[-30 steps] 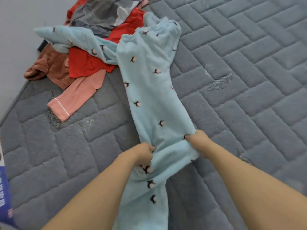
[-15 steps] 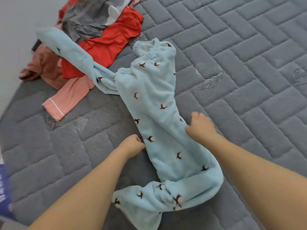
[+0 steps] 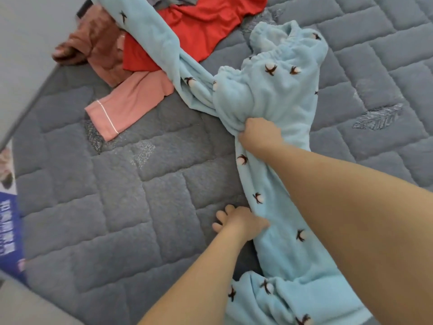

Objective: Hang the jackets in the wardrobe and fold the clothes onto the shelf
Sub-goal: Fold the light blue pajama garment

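Light blue fleece pyjama trousers (image 3: 278,95) with a small brown-and-white print lie lengthwise on the grey quilted mattress (image 3: 140,207). One leg runs toward me; the other trails up left over the clothes pile. My right hand (image 3: 260,134) grips a bunch of the fabric near the crotch. My left hand (image 3: 239,222) rests on the mattress with its fingers spread, touching the left edge of the near leg. The near cuff is folded back at the bottom.
A pile of clothes sits at the top left: a red garment (image 3: 201,22), a pink garment (image 3: 131,104) with white piping and a brown one (image 3: 93,45). The mattress edge runs along the left, with a blue printed box (image 3: 9,231) beside it.
My right hand has reached forward and taken hold of the trousers near the crotch. My left hand has shifted right to the leg's edge. The view has moved closer.
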### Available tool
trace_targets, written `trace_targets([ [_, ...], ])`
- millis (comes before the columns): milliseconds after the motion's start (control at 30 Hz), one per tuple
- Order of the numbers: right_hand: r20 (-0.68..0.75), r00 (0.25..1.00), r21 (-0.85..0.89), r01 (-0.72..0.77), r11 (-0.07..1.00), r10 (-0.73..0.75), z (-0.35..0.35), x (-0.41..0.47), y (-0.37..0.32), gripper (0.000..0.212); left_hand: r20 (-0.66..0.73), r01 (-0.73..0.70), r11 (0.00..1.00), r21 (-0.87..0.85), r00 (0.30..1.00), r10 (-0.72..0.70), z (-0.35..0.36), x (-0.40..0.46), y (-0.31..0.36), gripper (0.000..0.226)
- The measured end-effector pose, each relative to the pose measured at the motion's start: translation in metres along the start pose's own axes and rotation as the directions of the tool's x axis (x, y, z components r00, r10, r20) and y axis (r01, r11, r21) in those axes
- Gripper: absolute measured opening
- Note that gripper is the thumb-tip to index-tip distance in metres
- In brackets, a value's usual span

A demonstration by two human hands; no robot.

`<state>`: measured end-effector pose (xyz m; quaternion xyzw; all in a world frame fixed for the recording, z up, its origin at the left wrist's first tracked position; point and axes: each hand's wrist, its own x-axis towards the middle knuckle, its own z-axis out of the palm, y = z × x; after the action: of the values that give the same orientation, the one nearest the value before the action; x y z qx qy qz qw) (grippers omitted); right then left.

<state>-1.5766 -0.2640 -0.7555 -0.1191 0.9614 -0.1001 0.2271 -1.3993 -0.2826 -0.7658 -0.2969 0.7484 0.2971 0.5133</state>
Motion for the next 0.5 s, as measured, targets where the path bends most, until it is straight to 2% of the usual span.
trace_targets([
  [67, 0.025, 0.998, 0.25, -0.064, 0.966, 0.059, -0.016, -0.007, 0.015, 0.017, -0.032, 0.036, 0.997, -0.063, 0.999, -0.038, -0.001, -0.008, 0.001, 0.069],
  [100, 0.035, 0.994, 0.396, -0.109, 0.912, 0.103, -0.025, -0.013, 0.024, 0.024, -0.053, 0.037, 0.994, -0.105, 0.998, -0.043, -0.002, -0.014, 0.001, 0.068],
  [167, 0.034, 0.976, 0.67, -0.18, 0.72, 0.213, -0.044, -0.025, 0.048, 0.031, -0.078, -0.008, 0.966, -0.26, 0.997, -0.013, -0.002, -0.03, 0.008, 0.063],
  [233, 0.049, 0.948, 0.849, -0.206, 0.487, 0.315, -0.065, -0.039, 0.084, 0.029, -0.118, -0.166, 0.907, -0.387, 0.985, 0.129, 0.004, -0.046, 0.022, 0.054],
  [267, 0.077, 0.937, 0.899, -0.212, 0.382, 0.34, -0.075, -0.048, 0.107, 0.027, -0.147, -0.252, 0.891, -0.377, 0.966, 0.211, 0.012, -0.054, 0.033, 0.035],
  [300, 0.112, 0.929, 0.935, -0.218, 0.279, 0.352, -0.084, -0.06, 0.132, 0.023, -0.175, -0.322, 0.887, -0.332, 0.945, 0.277, 0.022, -0.064, 0.046, 0.013],
  [400, 0.223, 0.89, 0.975, -0.208, -0.081, 0.399, -0.108, -0.112, 0.22, 0.009, -0.189, -0.468, 0.878, -0.098, 0.876, 0.445, 0.07, -0.09, 0.097, 0.024],
  [433, 0.261, 0.858, 0.962, -0.193, -0.194, 0.443, -0.114, -0.133, 0.254, 0.006, -0.154, -0.513, 0.858, -0.008, 0.849, 0.506, 0.094, -0.097, 0.117, 0.021],
  [500, 0.33, 0.797, 0.928, -0.177, -0.327, 0.507, -0.123, -0.174, 0.324, 0.01, -0.041, -0.561, 0.812, 0.157, 0.818, 0.573, 0.151, -0.112, 0.157, 0.005],
])
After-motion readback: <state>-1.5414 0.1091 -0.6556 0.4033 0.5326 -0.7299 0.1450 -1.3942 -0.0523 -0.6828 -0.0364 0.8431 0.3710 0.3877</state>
